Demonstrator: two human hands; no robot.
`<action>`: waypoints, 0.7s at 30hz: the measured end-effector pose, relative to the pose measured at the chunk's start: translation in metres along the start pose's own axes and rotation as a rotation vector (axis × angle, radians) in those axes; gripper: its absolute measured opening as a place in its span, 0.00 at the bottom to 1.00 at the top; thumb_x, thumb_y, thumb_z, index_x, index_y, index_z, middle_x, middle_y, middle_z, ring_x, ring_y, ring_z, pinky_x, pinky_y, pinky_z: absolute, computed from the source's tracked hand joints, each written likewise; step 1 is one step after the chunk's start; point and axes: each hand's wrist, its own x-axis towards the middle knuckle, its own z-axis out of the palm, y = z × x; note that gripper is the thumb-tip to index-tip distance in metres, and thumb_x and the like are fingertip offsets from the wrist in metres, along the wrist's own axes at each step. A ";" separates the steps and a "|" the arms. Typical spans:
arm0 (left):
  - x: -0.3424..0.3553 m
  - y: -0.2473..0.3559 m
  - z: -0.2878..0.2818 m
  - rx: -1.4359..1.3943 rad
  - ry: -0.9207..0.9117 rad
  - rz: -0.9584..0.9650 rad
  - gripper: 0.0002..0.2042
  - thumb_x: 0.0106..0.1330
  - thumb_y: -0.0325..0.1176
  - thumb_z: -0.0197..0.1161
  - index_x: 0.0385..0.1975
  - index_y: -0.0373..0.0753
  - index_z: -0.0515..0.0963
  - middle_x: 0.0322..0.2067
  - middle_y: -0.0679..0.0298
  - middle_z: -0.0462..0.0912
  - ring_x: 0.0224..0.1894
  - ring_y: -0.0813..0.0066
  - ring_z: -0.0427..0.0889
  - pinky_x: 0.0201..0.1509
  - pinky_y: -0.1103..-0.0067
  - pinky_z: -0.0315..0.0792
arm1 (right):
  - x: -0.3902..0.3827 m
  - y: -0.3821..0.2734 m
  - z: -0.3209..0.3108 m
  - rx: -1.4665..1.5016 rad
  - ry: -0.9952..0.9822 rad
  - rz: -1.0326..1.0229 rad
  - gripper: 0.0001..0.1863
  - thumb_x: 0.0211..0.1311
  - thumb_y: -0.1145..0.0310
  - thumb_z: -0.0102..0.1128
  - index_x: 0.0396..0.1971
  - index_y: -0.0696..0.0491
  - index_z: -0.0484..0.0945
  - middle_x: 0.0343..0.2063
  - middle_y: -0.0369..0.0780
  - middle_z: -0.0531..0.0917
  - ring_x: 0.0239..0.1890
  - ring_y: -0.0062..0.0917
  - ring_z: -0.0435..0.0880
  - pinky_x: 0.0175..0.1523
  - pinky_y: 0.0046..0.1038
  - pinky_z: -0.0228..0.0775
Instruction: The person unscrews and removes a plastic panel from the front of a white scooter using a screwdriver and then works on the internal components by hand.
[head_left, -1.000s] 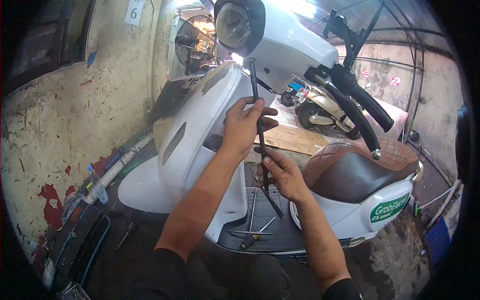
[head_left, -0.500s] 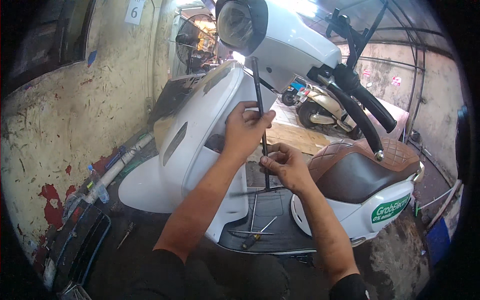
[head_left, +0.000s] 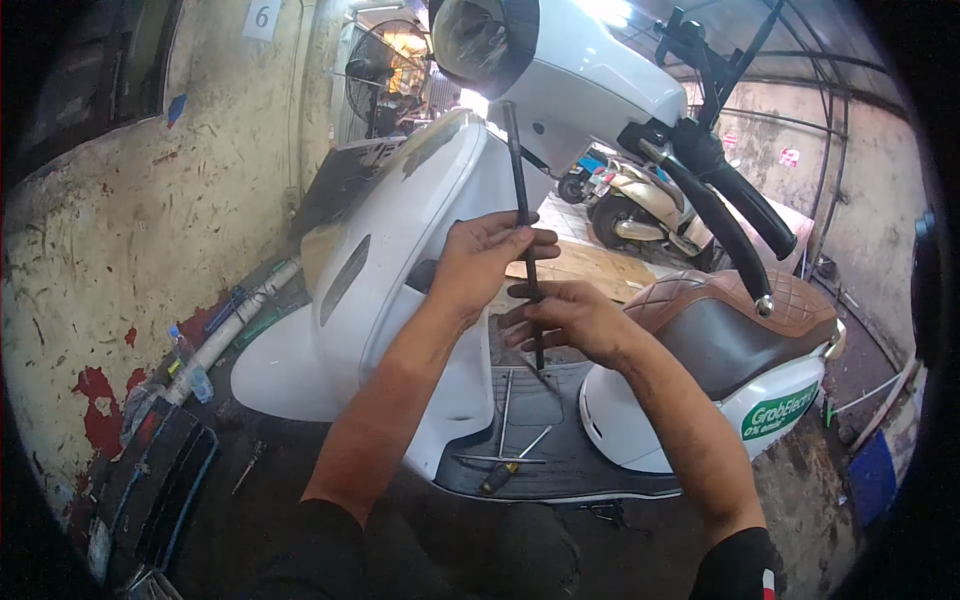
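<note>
A long dark T-handle wrench (head_left: 516,165) stands almost upright, crossbar end down. Its upper end reaches up beneath the headlight housing of a white scooter (head_left: 600,90). My left hand (head_left: 480,260) closes loosely around the middle of the shaft, thumb and fingers on either side. Lower down, my right hand (head_left: 570,320) has its fingers stretched apart across the shaft near the crossbar; I see no firm grip. The crossbar is smeared by motion. Below, on the scooter's dark footboard (head_left: 590,480), lie another T-handle wrench (head_left: 504,425) and a yellow-and-black screwdriver (head_left: 500,477).
The quilted brown seat (head_left: 740,300) is on the right, with the handlebar grip and brake lever (head_left: 715,220) above it. A stained wall (head_left: 90,260) stands left, with a pipe (head_left: 235,335) along its foot. Another scooter (head_left: 640,205) and a fan (head_left: 375,75) are behind.
My right hand has gone from pinching the shaft to spread fingers. My left hand sits slightly lower on the shaft. The crossbar has turned, and the view has shifted slightly.
</note>
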 end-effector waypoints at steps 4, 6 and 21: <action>-0.002 0.004 -0.001 -0.084 -0.096 -0.039 0.15 0.70 0.29 0.53 0.52 0.29 0.70 0.43 0.49 0.81 0.45 0.62 0.82 0.50 0.72 0.76 | -0.003 -0.007 -0.005 -0.160 -0.027 -0.059 0.13 0.61 0.71 0.60 0.42 0.64 0.77 0.34 0.44 0.84 0.39 0.29 0.84 0.46 0.30 0.79; -0.002 0.009 0.001 -0.067 -0.018 -0.097 0.15 0.68 0.28 0.56 0.51 0.27 0.70 0.44 0.48 0.80 0.46 0.64 0.81 0.48 0.74 0.77 | 0.001 -0.007 -0.003 -0.181 0.017 -0.065 0.13 0.58 0.71 0.64 0.38 0.65 0.77 0.30 0.42 0.83 0.34 0.27 0.84 0.42 0.29 0.80; 0.011 0.012 0.006 -0.261 0.103 0.123 0.15 0.70 0.32 0.50 0.54 0.35 0.62 0.44 0.45 0.79 0.43 0.62 0.82 0.49 0.70 0.77 | 0.009 -0.008 0.002 -0.001 -0.007 -0.052 0.18 0.62 0.70 0.61 0.49 0.61 0.72 0.31 0.40 0.80 0.33 0.24 0.81 0.40 0.28 0.78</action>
